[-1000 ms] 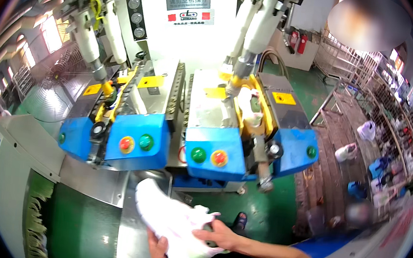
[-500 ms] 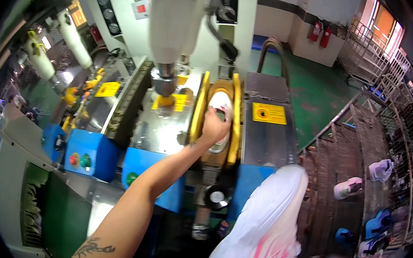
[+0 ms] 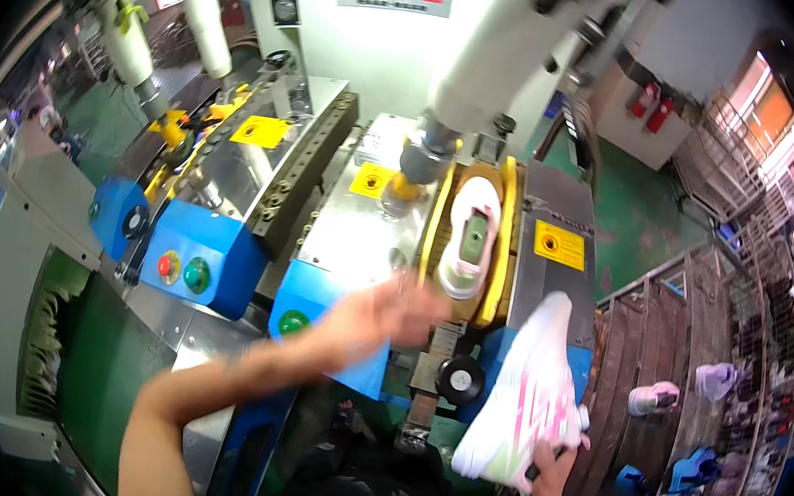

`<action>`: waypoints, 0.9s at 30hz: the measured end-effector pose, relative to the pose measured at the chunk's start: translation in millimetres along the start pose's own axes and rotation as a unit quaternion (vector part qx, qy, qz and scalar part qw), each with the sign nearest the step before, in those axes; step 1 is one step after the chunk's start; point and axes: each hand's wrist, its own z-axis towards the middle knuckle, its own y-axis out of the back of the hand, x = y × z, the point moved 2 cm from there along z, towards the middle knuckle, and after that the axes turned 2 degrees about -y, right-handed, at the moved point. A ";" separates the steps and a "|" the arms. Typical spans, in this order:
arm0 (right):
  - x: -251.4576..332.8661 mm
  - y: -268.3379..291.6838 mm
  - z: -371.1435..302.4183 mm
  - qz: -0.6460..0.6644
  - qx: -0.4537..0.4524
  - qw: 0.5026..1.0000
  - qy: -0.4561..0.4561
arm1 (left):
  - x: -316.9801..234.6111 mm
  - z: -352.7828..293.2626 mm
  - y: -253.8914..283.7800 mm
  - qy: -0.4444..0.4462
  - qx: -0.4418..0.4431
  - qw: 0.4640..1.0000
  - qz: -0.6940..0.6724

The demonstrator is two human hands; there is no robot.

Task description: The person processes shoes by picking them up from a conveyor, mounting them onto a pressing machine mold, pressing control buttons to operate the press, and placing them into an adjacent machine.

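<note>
A white and pink sneaker (image 3: 458, 263) with a green insole lies toe away from me on a brown pad (image 3: 457, 304) in the press, between two yellow side pads (image 3: 506, 225). My left hand (image 3: 415, 312) is just in front of its heel, smeared by motion, so its fingers cannot be read. Low on the right, my right hand (image 3: 549, 473) grips another white sneaker (image 3: 526, 394) with pink stripes by its collar, sole turned to the left. A press arm (image 3: 487, 61) with a yellow tip slants down left of the sneaker in the press.
Blue control boxes with a red button (image 3: 166, 267) and green buttons line the machine's front. A black knob (image 3: 460, 380) stands below the pad. On the right, a wooden rack (image 3: 632, 338) holds several shoes. Behind it are wire trolleys (image 3: 710, 173).
My left hand has come off the sneaker in the press and moved back toward me. The sneaker in my right hand has tilted more upright. My view has turned left.
</note>
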 end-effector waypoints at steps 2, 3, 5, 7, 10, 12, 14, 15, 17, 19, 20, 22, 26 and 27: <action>8.1 -44.7 44.6 0.033 0.060 0.998 0.015 | 27.7 -61.2 -3.1 0.060 0.012 0.995 -0.082; 13.4 -65.5 60.6 0.057 0.076 0.995 0.008 | 40.6 -72.1 1.1 0.041 -0.007 0.993 -0.115; 21.8 -85.5 87.9 0.059 0.067 0.996 0.009 | 35.4 -73.1 -0.9 0.004 -0.095 0.994 -0.049; 31.4 -96.4 104.6 0.132 0.089 0.987 0.015 | 31.9 -59.5 -3.4 -0.035 -0.119 0.992 -0.033; 29.4 -84.1 109.5 0.211 0.037 0.974 0.079 | 26.7 -6.9 -3.2 -0.073 -0.153 0.985 0.029; 27.2 -67.5 105.3 0.245 0.015 0.964 0.100 | 22.6 45.7 -0.1 -0.046 -0.179 0.972 0.143; 17.0 -31.7 93.6 0.247 -0.108 0.956 0.112 | 19.3 114.8 -1.6 0.010 -0.214 0.930 0.298; 23.3 -21.3 83.1 0.230 -0.205 0.948 0.074 | 24.9 150.4 0.0 0.033 -0.248 0.893 0.374; 11.2 19.1 63.7 0.220 -0.238 0.939 0.112 | 48.5 197.2 36.8 0.018 -0.168 0.898 0.406; 0.0 63.2 37.0 0.199 -0.255 0.934 0.153 | 85.8 225.7 38.6 -0.059 -0.239 0.828 0.503; -1.4 81.6 25.5 0.183 -0.258 0.935 0.162 | 107.2 235.2 40.9 -0.130 -0.288 0.835 0.450; -9.2 108.7 9.9 0.151 -0.261 0.939 0.164 | 96.7 230.7 37.9 -0.039 -0.222 0.886 0.404; -30.1 126.1 3.3 0.110 -0.195 0.963 0.148 | 60.1 230.8 32.8 0.113 -0.243 0.928 0.259; -34.0 125.0 0.5 0.098 -0.180 0.969 0.141 | 52.0 227.4 33.1 0.120 -0.213 0.944 0.221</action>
